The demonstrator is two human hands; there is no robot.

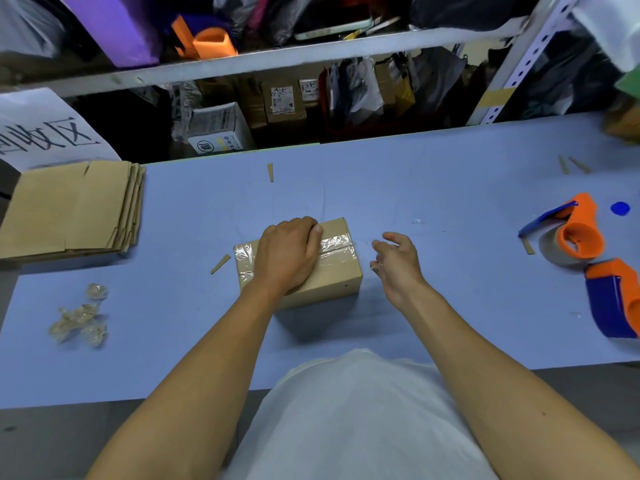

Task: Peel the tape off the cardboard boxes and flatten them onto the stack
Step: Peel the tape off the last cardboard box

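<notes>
Left grip [285,252] presses taped box [332,271], lengthwise left-right.

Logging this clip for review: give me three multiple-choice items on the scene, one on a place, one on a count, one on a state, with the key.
1. Where is the stack of flattened cardboard?
A. far left of the table
B. beside the tape dispensers
C. under the taped box

2. How many orange-and-blue tape dispensers lie on the table?
A. one
B. two
C. four

3. What is the left hand doing?
A. hanging off the table
B. lifting a dispenser
C. resting on the taped cardboard box

Key: 1 A, the stack sits at the left table edge. 2 B, one dispenser and a second lie at the right. 3 C, the palm lies on the box top while the right hand hovers beside it, holding nothing.
</notes>
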